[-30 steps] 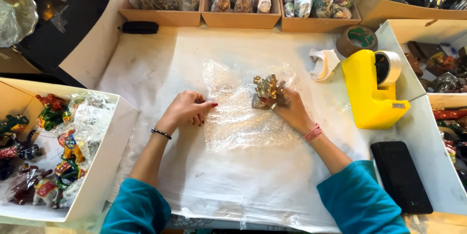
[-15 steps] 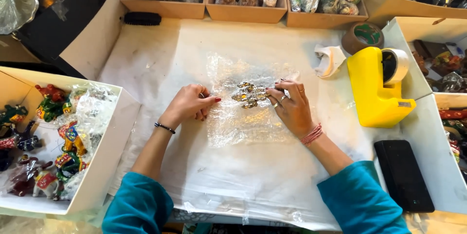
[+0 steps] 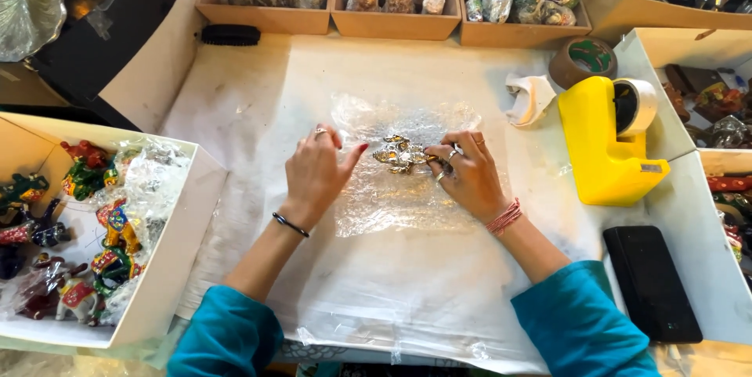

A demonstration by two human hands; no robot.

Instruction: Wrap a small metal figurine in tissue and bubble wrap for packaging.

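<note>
Figurine (image 3: 401, 155), small and gold, lies flat on the plastic sheet (image 3: 395, 189) in the middle of the table (image 3: 235, 103), not yet wrapped. Nearest, the left hand (image 3: 316, 176) rests open on the sheet just beside it, gripping nothing. The right hand (image 3: 468, 175) pinches the figurine's right end. The sheet lies spread flat, so folding looks undone. Further off, at the far edge, three trays (image 3: 392, 25) hold wrapped bundles; a yellow tape dispenser (image 3: 599, 150) waits near the right edge.

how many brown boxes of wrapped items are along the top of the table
3, side by side: left box, middle box, right box. Others may lie beyond the frame.
</note>
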